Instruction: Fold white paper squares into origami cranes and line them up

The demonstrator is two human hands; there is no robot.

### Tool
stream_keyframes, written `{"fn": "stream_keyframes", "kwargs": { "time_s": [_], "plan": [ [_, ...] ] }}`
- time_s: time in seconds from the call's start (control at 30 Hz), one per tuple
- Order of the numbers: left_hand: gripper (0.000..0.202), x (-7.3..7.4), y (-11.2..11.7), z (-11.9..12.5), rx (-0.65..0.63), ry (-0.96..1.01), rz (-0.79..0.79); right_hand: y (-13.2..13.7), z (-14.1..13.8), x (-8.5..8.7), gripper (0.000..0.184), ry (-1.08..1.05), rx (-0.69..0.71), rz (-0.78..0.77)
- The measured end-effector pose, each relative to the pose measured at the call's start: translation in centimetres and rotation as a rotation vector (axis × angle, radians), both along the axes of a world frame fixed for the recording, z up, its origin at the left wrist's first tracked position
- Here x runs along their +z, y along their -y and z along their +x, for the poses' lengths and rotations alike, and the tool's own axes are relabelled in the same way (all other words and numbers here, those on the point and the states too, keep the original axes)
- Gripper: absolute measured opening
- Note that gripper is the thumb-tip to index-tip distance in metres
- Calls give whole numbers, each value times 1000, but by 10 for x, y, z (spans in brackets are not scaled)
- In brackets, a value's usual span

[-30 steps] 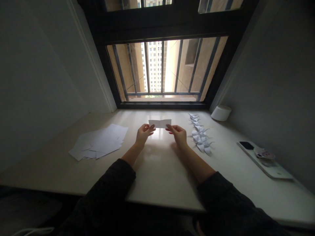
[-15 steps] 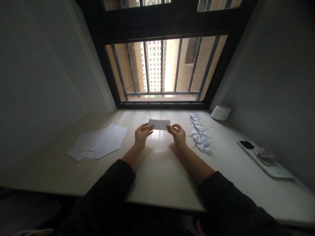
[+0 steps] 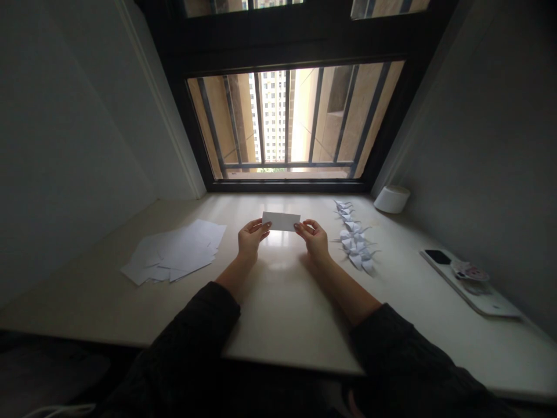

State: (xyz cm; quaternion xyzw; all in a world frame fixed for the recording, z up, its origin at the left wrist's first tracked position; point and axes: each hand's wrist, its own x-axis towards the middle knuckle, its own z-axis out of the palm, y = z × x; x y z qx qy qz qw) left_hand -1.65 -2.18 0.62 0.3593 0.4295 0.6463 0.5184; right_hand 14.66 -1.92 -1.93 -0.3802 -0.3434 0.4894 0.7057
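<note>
A white sheet of paper, folded into a narrow rectangle, is stretched level between my two hands just above the sill. My left hand pinches its left end, thumb in front and fingers behind. At the other end, my right hand grips the paper the same way. To the right of that hand, several folded paper cranes stand in a row running away from me. Left of my hands lies a loose pile of white paper sheets, overlapping at odd angles.
A pale windowsill carries everything. At its right side rests a white phone with a decorated grip on its back. A small white cylindrical object sits by the right wall. A dark-framed window with outside bars closes the back.
The folded paper's top edge now looks like one straight line, where layers showed slightly offset at the right before. My hands have hardly moved.
</note>
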Motion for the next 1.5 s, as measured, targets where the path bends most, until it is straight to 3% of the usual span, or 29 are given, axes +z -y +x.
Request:
{"fn": "stream_keyframes", "kwargs": {
  "time_s": [0.5,0.8,1.1,1.27,1.5],
  "plan": [
    [44,-2,-1,2,31,36,-42,-2,2,-3,43,-33,0,-24],
    [31,-6,-4,-5,-130,-432,40,-4,9,1,42,7,-77,0],
    [34,-3,0,-1,-98,-273,29,-2,6,7,58,54,47,-33],
    [34,-4,3,4,-112,-220,34,7,-5,8,34,197,298,-93],
    [33,-5,8,9,-147,-231,63,13,-11,8,29,265,238,-121]
  ]
}}
